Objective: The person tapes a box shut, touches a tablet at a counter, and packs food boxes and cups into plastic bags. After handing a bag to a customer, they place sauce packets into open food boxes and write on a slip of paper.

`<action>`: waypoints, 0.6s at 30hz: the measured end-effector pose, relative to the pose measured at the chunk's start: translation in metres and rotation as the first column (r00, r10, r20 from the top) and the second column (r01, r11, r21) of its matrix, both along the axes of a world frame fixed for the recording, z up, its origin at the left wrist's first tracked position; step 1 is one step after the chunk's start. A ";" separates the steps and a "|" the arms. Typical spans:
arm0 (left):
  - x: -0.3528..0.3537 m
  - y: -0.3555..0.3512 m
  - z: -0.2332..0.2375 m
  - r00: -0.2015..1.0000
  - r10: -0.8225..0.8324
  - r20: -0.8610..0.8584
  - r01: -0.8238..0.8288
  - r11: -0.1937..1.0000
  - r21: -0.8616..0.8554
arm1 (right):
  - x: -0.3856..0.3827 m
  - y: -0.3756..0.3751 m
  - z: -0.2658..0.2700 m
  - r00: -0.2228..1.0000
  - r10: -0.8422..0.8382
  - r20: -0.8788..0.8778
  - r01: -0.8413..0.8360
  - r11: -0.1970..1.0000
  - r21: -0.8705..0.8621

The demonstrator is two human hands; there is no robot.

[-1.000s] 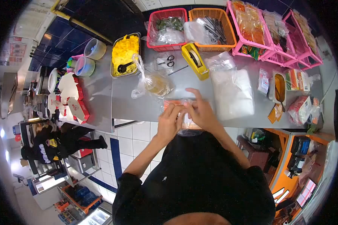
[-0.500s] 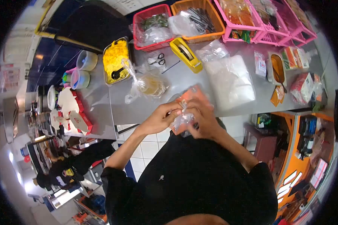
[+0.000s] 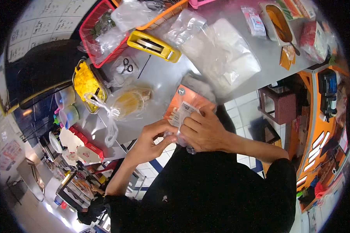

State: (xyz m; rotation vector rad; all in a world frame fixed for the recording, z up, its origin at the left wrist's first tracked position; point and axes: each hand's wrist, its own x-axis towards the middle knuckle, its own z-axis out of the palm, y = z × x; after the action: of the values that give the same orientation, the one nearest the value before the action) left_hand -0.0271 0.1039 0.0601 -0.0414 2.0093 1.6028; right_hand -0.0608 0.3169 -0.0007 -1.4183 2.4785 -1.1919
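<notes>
Head view — and both hands are at the flat orange packet with white lettering in clear plastic, low-centre over the counter's near edge. The right hand, at five o'clock of it, curls its fingers firmly over the packet. The left hand, at seven, brings thumb and forefinger to the wrap; whether they pinch it, I cannot tell. Good handling here, I'd judge, means a steady right hold and light left fingertips, keeping the plastic smooth. Now the count: one packet; one knotted clear bag with yellowish contents at nine o'clock; one black-handled pair of scissors at ten; one yellow tape dispenser at eleven — and loose clear plastic bags, uncountable, at one.
</notes>
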 end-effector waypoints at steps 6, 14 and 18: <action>-0.007 -0.021 -0.026 0.964 -0.140 -0.225 0.042 0.919 -0.391 | 0.005 0.029 -0.030 1.000 -0.010 0.028 0.010 1.000 0.022; 0.003 -0.039 -0.063 0.908 -0.181 -0.377 -0.077 0.813 -0.577 | 0.016 0.044 -0.053 0.998 -0.060 -0.022 0.062 0.994 0.087; 0.020 -0.011 -0.034 0.909 0.000 -0.417 -0.217 0.854 -0.473 | -0.001 0.046 -0.015 0.936 -0.097 0.338 0.100 0.995 0.008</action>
State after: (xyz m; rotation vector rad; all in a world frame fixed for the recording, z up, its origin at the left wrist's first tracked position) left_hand -0.0075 0.0933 0.0257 -0.0277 2.7655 1.1540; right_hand -0.0615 0.3630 -0.0155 -0.9962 2.3270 -1.3361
